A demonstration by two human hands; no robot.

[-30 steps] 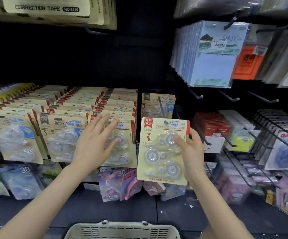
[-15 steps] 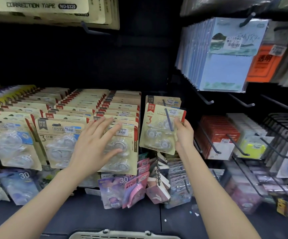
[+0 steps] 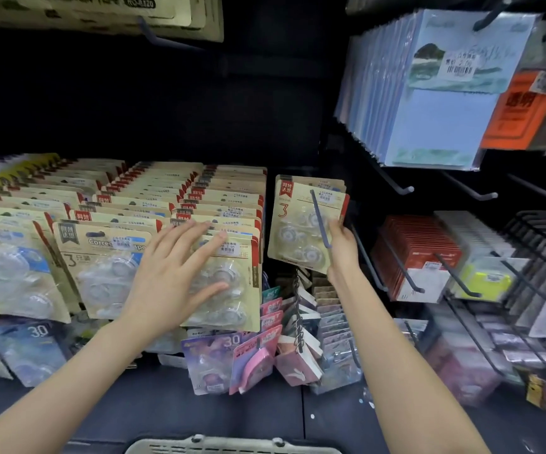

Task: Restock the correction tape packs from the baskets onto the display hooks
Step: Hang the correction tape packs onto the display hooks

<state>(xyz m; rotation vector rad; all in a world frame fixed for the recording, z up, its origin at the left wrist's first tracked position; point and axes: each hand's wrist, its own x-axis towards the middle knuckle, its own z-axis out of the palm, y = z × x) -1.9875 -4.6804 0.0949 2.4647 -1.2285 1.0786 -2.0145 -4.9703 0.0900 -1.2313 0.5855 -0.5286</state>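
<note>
The three-piece correction tape pack (image 3: 301, 224) hangs just right of the middle of the view, tilted with its lower edge towards the camera. It is threaded on a grey-blue display hook (image 3: 318, 214), whose rod runs from the hang hole down across the card's face. The top edge of a second pack (image 3: 310, 180) shows just behind it, at 12 o'clock.

At 4 o'clock from the pack, the right hand (image 3: 342, 249) pinches its right edge, thumb on the front and fingers curled behind the card. At 9 o'clock, across a narrow gap, the left hand (image 3: 173, 276) lies flat with its fingers spread on the front pack of the neighbouring row (image 3: 229, 280). That row and the rows further left are packed full of the same cream-coloured cards.

At 6 o'clock from the held pack hang smaller items: a pink correction tape (image 3: 258, 365) and a purple pack marked 30 (image 3: 211, 362). At 3 o'clock is a row of red packs (image 3: 418, 250). At 1 o'clock hang blue notepads (image 3: 435, 126), with an orange pack (image 3: 513, 119) beside them and bare hooks (image 3: 396, 184) below. The pale rim of a basket (image 3: 232, 446) sits at the bottom edge of the view, between the forearms.
</note>
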